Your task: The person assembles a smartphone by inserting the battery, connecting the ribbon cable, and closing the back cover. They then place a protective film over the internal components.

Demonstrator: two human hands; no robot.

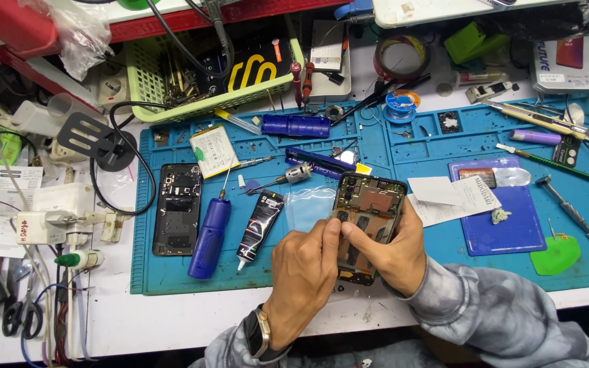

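An opened phone [369, 204] lies back-up on the blue work mat [485, 272], its circuit board and inner parts showing. My left hand [303, 272] rests at its lower left, thumb and fingers pinched on the phone's middle. My right hand [393, 249] cups the phone's lower right edge, with the forefinger pressing the same spot from the other side. A watch sits on my left wrist. What lies under the fingertips is hidden.
On the mat's left lie a black phone back cover [177, 208], a blue electric screwdriver [209, 235], a black glue tube [260, 225] and a battery [214, 151]. A green basket [146, 75] stands behind. Paper slips [455, 197], a dark blue pad [506, 232], tweezers and a green pick [555, 255] lie right.
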